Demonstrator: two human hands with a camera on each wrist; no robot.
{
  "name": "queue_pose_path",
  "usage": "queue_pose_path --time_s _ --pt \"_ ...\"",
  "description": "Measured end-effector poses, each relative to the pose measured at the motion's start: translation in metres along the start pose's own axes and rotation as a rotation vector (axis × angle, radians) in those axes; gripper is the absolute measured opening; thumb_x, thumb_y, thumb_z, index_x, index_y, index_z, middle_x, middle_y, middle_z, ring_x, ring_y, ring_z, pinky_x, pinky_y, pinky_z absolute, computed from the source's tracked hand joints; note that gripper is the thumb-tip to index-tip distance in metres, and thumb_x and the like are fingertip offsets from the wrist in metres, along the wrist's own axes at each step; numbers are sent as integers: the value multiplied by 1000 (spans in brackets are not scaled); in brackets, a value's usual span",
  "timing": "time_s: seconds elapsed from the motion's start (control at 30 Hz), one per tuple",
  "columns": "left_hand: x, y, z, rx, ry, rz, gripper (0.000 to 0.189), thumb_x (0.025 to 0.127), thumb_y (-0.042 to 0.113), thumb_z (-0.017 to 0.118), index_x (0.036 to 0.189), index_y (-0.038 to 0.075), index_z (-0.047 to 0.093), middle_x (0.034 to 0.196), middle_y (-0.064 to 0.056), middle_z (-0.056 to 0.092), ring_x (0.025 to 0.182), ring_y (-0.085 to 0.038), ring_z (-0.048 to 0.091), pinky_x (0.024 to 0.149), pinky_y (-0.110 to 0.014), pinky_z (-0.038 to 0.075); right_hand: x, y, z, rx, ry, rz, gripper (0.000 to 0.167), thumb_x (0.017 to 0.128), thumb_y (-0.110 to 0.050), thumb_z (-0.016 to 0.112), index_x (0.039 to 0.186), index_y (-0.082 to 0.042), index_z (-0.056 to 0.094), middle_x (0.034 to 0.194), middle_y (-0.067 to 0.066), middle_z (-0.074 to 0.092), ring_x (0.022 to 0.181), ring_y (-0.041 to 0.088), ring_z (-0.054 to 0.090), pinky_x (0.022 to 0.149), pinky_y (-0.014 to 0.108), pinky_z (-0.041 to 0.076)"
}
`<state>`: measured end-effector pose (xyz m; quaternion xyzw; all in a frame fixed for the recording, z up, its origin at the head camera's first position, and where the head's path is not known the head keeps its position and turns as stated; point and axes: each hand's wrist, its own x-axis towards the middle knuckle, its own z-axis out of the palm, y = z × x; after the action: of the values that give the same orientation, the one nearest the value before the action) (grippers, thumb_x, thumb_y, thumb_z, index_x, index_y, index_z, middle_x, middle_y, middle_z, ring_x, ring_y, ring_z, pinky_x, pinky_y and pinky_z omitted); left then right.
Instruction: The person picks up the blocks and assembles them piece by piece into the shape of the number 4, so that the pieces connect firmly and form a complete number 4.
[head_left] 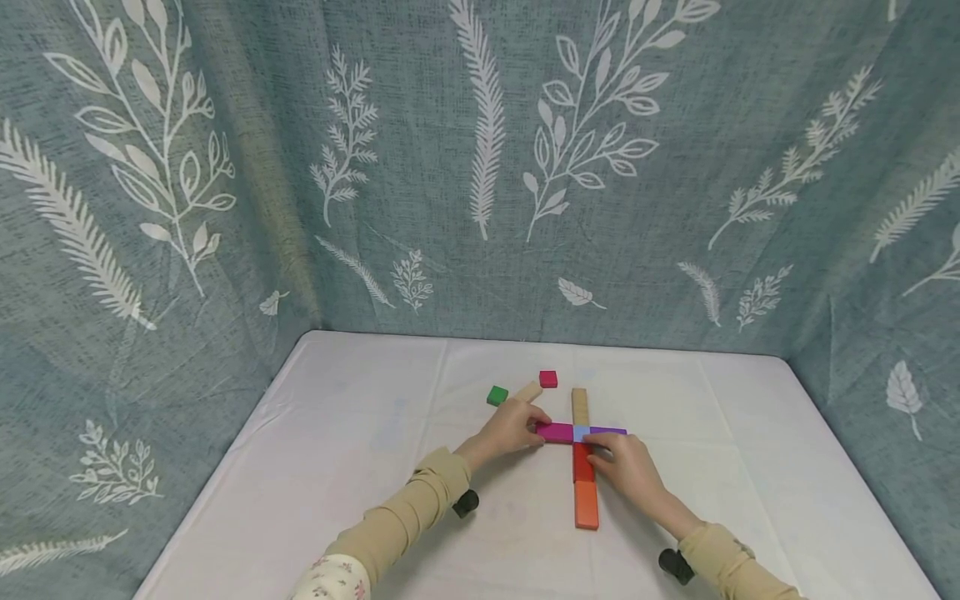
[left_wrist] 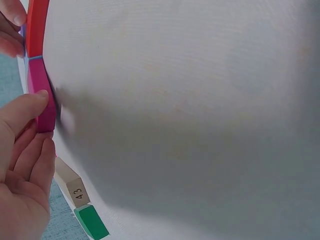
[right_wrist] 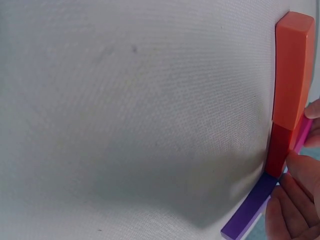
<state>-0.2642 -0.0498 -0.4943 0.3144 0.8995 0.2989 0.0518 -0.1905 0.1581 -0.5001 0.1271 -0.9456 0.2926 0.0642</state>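
Observation:
In the head view, flat coloured blocks form a cross around a light blue block (head_left: 579, 432). My left hand (head_left: 510, 428) pinches the magenta block (left_wrist: 43, 107) on the left arm, thumb on top and fingers at its outer end. My right hand (head_left: 628, 468) is at the junction, its thumb against the red block (right_wrist: 279, 152) and its fingertips by the light blue block. Just beside those fingers lies a purple block (right_wrist: 250, 210). An orange block (head_left: 587, 505) continues the line below the red one. The exact contact under the right fingers is partly hidden.
A plain wooden block (head_left: 580, 406) extends upward from the cross. Beyond my left hand are a green block (head_left: 497, 396), a wooden block (left_wrist: 75, 188) marked 43 and a crimson block (head_left: 548, 379). The white-covered table (head_left: 315, 433) meets leaf-patterned curtains (head_left: 420, 167).

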Motion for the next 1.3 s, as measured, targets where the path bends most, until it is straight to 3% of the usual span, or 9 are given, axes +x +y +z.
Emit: queue_pose_path --time_s 0.3,0.93,1.3 --pt "-1 -2 3 23 17 44 24 76 7 77 100 3 73 96 -6 74 81 -11 59 74 -19 48 0 -2 -1 2 -9 14 30 76 -2 75 106 -1 71 103 13 72 97 28 67 84 42 55" --pt "-3 -1 4 -13 19 60 24 78 7 76 100 1 73 94 -8 73 80 -14 61 72 -18 48 0 -1 -1 4 -10 14 30 76 -2 75 106 -1 71 103 12 72 97 28 67 85 42 54" --pt "-4 1 6 -10 31 6 26 78 9 76 103 2 72 97 -8 74 81 -13 61 75 -19 50 0 -2 -1 6 -21 23 31 77 -2 75 107 -2 71 104 11 72 98 28 66 85 41 55"
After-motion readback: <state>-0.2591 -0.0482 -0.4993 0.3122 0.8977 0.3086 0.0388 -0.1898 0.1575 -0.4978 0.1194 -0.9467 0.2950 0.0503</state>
